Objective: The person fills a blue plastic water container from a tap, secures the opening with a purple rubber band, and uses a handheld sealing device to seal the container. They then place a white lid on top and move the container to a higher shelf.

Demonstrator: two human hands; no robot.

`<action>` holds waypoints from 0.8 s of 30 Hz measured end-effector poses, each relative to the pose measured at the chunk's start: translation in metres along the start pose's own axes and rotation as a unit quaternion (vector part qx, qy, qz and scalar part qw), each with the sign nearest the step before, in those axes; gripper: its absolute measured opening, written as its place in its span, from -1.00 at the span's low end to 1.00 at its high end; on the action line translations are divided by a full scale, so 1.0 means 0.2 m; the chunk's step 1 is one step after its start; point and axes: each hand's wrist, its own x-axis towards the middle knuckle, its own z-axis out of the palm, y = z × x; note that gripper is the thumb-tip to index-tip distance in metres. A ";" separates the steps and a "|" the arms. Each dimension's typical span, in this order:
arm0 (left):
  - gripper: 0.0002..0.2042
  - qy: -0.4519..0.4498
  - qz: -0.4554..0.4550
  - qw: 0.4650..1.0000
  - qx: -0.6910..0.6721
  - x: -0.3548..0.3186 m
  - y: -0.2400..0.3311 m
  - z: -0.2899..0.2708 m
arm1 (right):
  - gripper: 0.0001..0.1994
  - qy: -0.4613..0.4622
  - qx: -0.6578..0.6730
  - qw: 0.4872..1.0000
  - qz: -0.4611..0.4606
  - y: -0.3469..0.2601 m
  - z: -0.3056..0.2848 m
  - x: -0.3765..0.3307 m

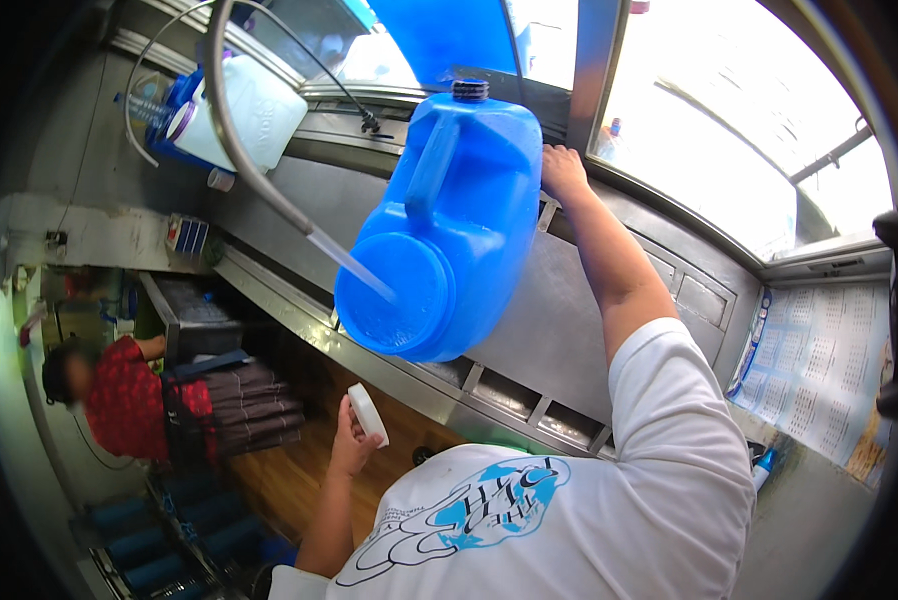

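Note:
A large blue water jug with a moulded handle stands on the metal counter. Clear water streams from a grey hose onto its wide round top, where bubbles show. A small black-threaded neck sticks out at the jug's far end. My left hand grips a round white lid below and apart from the jug. Beyond the jug's right side, my right hand reaches toward the window ledge with its fingers curled. The jug's edge partly hides those fingers, and what they grip cannot be made out.
A whitish container and a clear bottle stand at the far left. A thin black hose end hangs near the ledge. Someone in a red shirt is at the left. Metal counter slots lie beside me.

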 end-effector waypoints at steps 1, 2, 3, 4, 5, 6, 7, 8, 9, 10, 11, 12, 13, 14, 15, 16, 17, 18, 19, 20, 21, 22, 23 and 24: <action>0.07 0.002 0.003 1.000 -0.003 0.00 0.02 0.01 | -0.66 0.001 0.006 1.000 0.022 -0.01 0.00 -0.01; 0.08 0.004 0.007 1.000 -0.006 0.01 0.04 0.02 | -0.67 0.002 0.011 0.999 0.043 -0.02 0.00 -0.03; 0.09 0.019 0.021 1.000 -0.006 0.02 0.06 0.04 | -0.67 0.004 0.016 0.998 0.064 -0.04 0.00 -0.04; 0.10 0.033 0.034 0.999 -0.007 0.02 0.08 0.05 | -0.68 0.010 0.029 0.996 0.084 -0.05 0.00 -0.05; 0.11 0.047 0.046 0.998 -0.006 0.03 0.11 0.07 | -0.68 0.015 0.043 0.994 0.104 -0.06 0.01 -0.07; 0.12 0.054 0.078 0.995 -0.042 0.06 0.14 0.09 | -0.68 0.021 0.057 0.990 0.124 -0.06 0.02 -0.08; 0.08 0.070 0.121 0.988 -0.071 0.09 0.18 0.11 | -0.69 0.025 0.070 0.987 0.145 -0.07 0.03 -0.10; 0.06 0.080 0.183 0.978 -0.067 0.14 0.25 0.12 | -0.69 0.039 0.085 0.981 0.172 -0.08 0.04 -0.11; 0.08 0.090 0.208 0.968 -0.109 0.18 0.28 0.12 | -0.68 0.028 0.097 0.976 0.194 -0.09 0.05 -0.12; 0.09 0.110 0.206 0.962 -0.144 0.23 0.38 0.14 | -0.67 0.019 0.108 0.970 0.216 -0.08 0.07 -0.13; 0.01 0.106 0.207 0.947 -0.220 0.29 0.40 0.10 | -0.67 0.010 0.120 0.965 0.233 -0.09 0.07 -0.14; -0.08 0.116 0.203 0.935 -0.268 0.36 0.44 0.06 | -0.63 -0.005 0.147 0.955 0.257 -0.09 0.07 -0.14; -0.15 0.137 0.214 0.917 -0.308 0.44 0.53 0.07 | -0.60 -0.013 0.163 0.945 0.284 -0.09 0.07 -0.15; -0.16 0.174 0.223 0.910 -0.304 0.47 0.68 0.11 | -0.56 -0.040 0.173 0.937 0.300 -0.10 0.06 -0.15; -0.09 0.223 0.211 0.905 -0.294 0.51 0.81 0.15 | -0.51 -0.067 0.183 0.929 0.315 -0.11 0.04 -0.15; -0.01 0.232 0.216 0.906 -0.280 0.54 0.95 0.20 | -0.45 -0.072 0.201 0.919 0.331 -0.10 0.06 -0.14; 0.08 0.258 0.220 0.903 -0.263 0.60 1.03 0.23 | -0.40 -0.078 0.220 0.910 0.343 -0.09 0.09 -0.13; 0.15 0.280 0.232 0.896 -0.254 0.67 1.06 0.23 | -0.33 -0.075 0.237 0.909 0.335 -0.09 0.11 -0.12; 0.05 0.283 0.242 0.900 -0.225 0.72 1.13 0.27 | -0.30 -0.058 0.251 0.907 0.332 -0.04 0.18 -0.10; 0.06 0.316 0.264 0.885 -0.219 0.80 1.12 0.28 | -0.27 -0.059 0.270 0.903 0.328 -0.05 0.20 -0.08; 0.06 0.334 0.260 0.883 -0.203 0.85 1.11 0.30 | -0.25 -0.060 0.288 0.898 0.328 -0.04 0.22 -0.07; 0.07 0.334 0.258 0.886 -0.194 0.90 1.12 0.34 | -0.20 -0.050 0.306 0.891 0.333 0.00 0.27 -0.05; 0.09 0.338 0.254 0.887 -0.186 0.89 1.17 0.38 | -0.20 -0.024 0.315 0.896 0.311 0.00 0.26 -0.05; 0.18 0.312 0.245 0.895 -0.203 0.86 1.19 0.42 | -0.22 -0.026 0.315 0.899 0.304 0.00 0.24 -0.04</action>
